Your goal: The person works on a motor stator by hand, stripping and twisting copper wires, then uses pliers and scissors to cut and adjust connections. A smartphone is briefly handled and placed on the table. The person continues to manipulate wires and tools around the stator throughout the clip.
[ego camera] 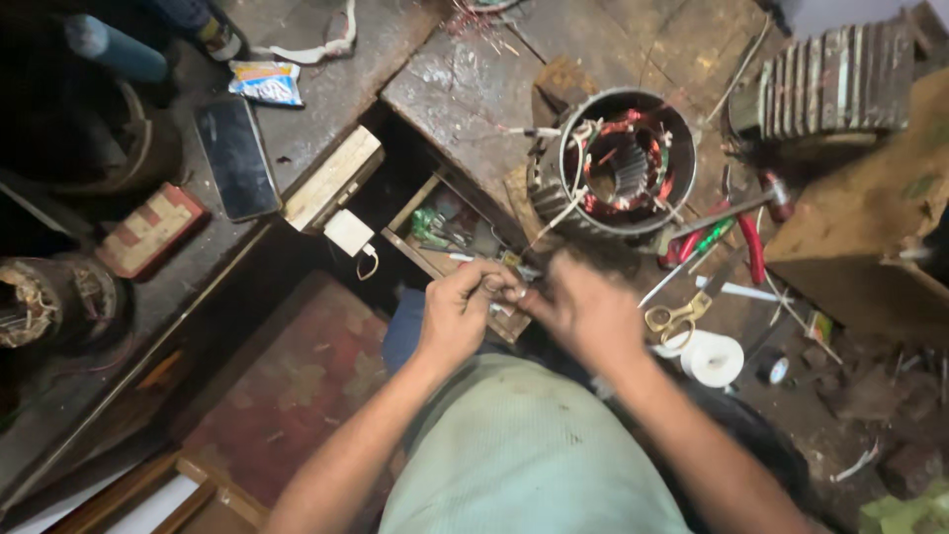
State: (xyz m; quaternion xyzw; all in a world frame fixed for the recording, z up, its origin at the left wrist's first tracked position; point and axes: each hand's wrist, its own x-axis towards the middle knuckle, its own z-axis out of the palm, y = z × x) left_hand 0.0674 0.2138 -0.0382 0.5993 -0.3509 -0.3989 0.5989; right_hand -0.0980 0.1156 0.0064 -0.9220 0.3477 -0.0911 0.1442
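Note:
My left hand [463,309] and my right hand [585,309] meet in front of my chest, fingers pinched together on thin wire leads [514,287] between them. The leads run up towards a round motor stator [623,163] with copper windings that lies on the wooden bench just beyond my hands. White sleeved wires stick out of the stator's left side. What exactly sits between my fingertips is too small and blurred to tell.
Scissors [675,316], a white tape roll [714,358], red-handled pliers [751,242] and a screwdriver lie right of my hands. An open drawer [440,232] holds small parts. A phone [235,158], a packet [267,82] and another motor [40,302] sit left. A finned motor housing [840,79] stands far right.

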